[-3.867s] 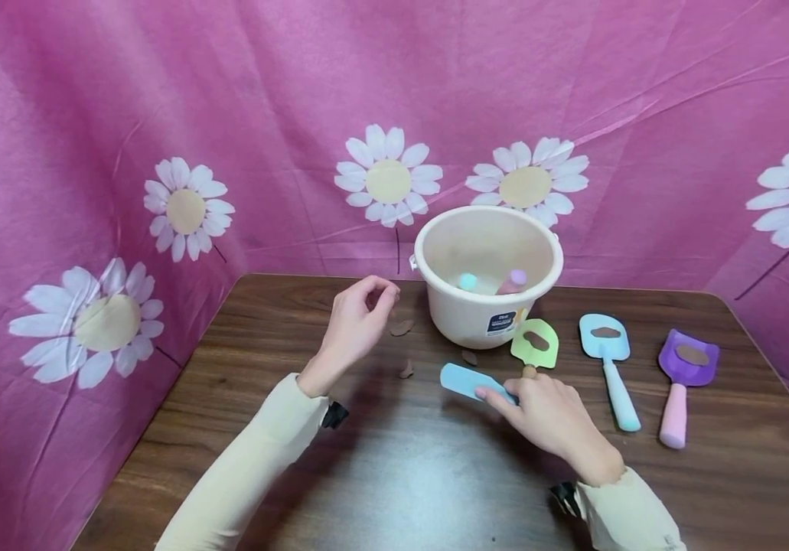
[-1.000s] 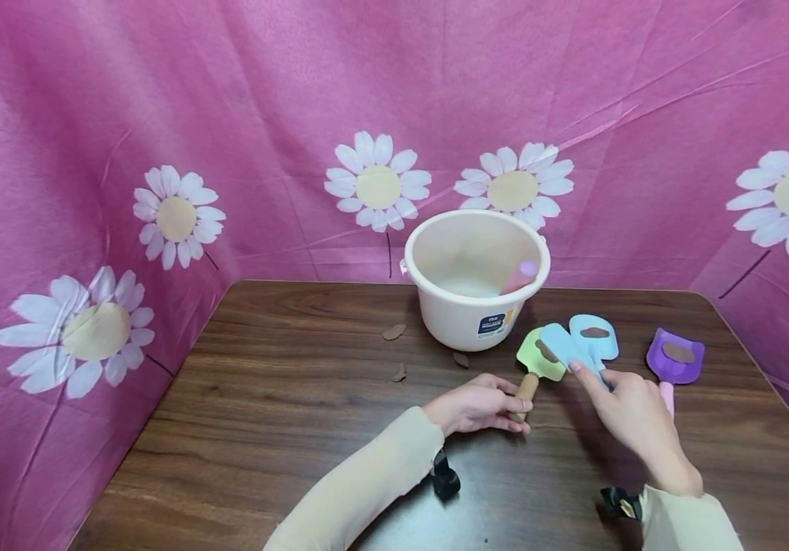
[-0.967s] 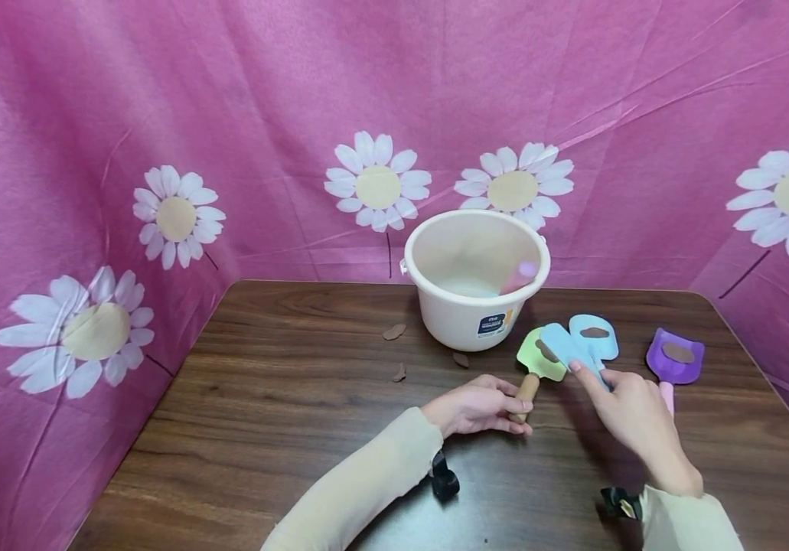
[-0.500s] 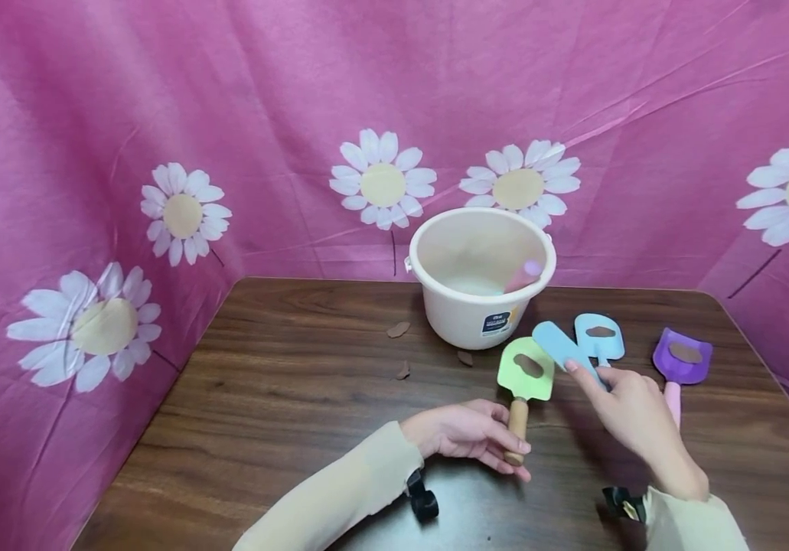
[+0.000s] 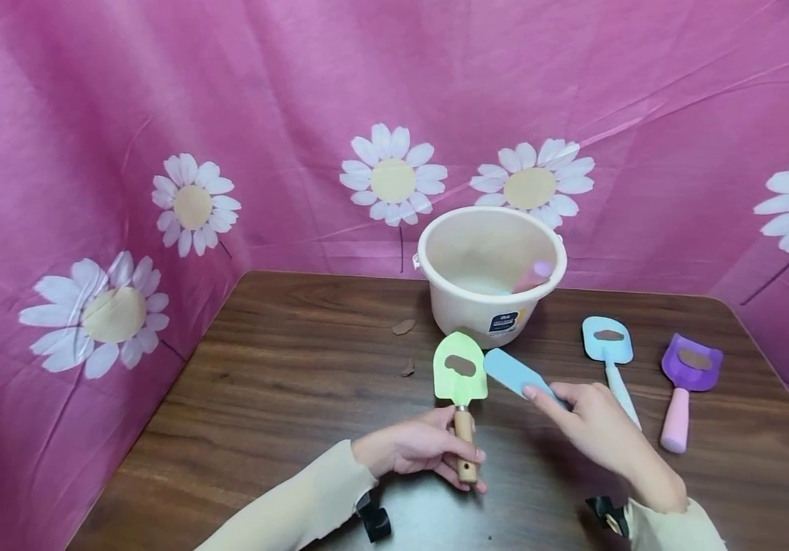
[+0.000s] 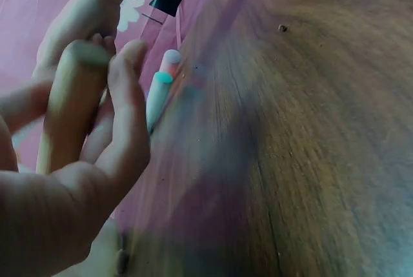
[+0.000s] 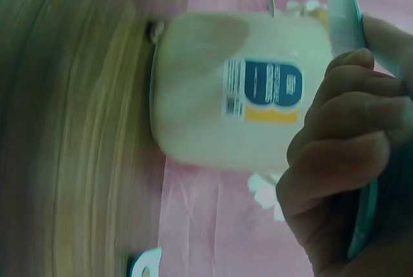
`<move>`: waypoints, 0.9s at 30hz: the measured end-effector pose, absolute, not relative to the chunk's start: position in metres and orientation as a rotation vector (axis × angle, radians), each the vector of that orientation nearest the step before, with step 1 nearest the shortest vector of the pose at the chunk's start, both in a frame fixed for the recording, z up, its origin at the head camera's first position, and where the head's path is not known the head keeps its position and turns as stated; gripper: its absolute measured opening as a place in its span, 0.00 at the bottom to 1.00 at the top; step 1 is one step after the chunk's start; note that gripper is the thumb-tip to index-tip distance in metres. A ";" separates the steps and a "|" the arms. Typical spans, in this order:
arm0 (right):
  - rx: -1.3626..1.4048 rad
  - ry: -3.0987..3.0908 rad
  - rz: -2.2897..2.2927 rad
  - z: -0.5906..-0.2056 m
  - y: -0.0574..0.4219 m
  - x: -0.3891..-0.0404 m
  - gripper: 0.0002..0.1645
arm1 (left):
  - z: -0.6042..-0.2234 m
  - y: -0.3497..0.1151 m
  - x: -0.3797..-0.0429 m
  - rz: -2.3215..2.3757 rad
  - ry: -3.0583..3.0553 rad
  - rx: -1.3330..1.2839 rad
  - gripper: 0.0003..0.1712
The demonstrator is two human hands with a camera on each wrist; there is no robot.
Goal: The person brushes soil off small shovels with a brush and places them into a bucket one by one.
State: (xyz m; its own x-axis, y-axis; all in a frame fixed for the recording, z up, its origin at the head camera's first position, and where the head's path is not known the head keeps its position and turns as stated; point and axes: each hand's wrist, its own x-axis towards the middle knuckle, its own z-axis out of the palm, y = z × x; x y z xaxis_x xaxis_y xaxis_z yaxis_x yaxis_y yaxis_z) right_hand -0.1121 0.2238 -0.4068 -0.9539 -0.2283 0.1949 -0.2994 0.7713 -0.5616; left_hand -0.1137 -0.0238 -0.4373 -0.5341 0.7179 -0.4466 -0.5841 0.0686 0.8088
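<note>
My left hand [image 5: 422, 448] holds a small green shovel [image 5: 470, 383] by its wooden handle [image 6: 68, 109], clear of the table. A flat brown patch [image 5: 461, 366] shows on the shovel's blade. In my right hand [image 5: 601, 428] is a light blue scraper [image 5: 513, 371], gripped by its handle, its flat blade pointing left with the tip close beside the green shovel. The right wrist view shows my curled fingers [image 7: 348, 115] around the scraper. Behind both tools stands a cream bucket [image 5: 452, 310]; a purple-ended pink handle [image 5: 535, 277] leans inside it.
To the right lie a light blue shovel [image 5: 608, 350] and a purple shovel [image 5: 683, 371] with a pink handle, both with brown patches on their blades. Brown flakes [image 5: 404, 327] lie left of the bucket. A pink flowered cloth [image 5: 284, 153] hangs behind the wooden table [image 5: 284, 383].
My left hand, earlier holding nothing visible near the bucket, has taken the green shovel and drawn it left and nearer. The right hand moved right with the scraper, then back left.
</note>
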 end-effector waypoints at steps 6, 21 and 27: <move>0.510 -2.847 0.902 -0.408 0.204 -0.113 0.28 | -0.431 -0.027 -0.103 1.765 1.367 0.088 0.14; 0.579 -2.912 0.676 -0.410 0.167 -0.113 0.29 | -0.428 -0.017 -0.082 1.951 1.447 -0.096 0.09; 0.586 -2.953 0.660 -0.412 0.161 -0.113 0.29 | -0.433 -0.017 -0.082 1.959 1.482 -0.134 0.08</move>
